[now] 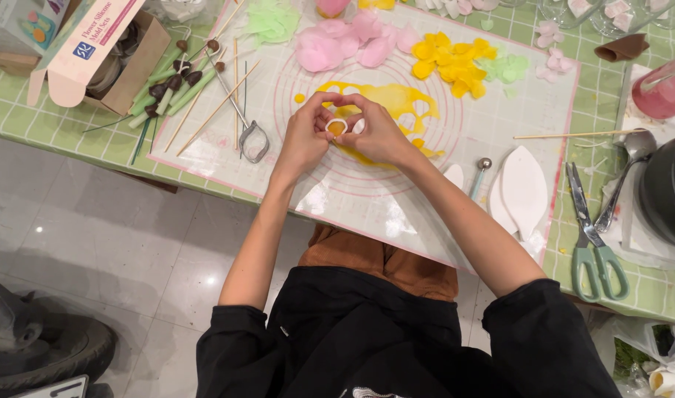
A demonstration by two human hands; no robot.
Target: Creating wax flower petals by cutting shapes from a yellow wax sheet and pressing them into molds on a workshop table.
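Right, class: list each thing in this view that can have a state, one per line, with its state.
Left hand: pinching the white cutter.
Right hand: pinching the same cutter.
Cutter: held over the mat, yellow piece inside.
Yellow sheet: rolled flat, holes cut out.
Yellow petals: cut, piled.
Pink petals: cut, piled.
Scissors: closed, lying flat.
Box: open.
Mat: spread flat.

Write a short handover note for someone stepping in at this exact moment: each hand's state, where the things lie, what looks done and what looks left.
Left hand and right hand: together pinching a small white ring cutter with a yellow piece in it, above the rolled yellow sheet.
Sheet lies on the clear mat, several shapes already cut out.
Done: piles of yellow petals and pink petals at the mat's far edge.
Left: uncut yellow sheet remains.
Scissors lie at the right.
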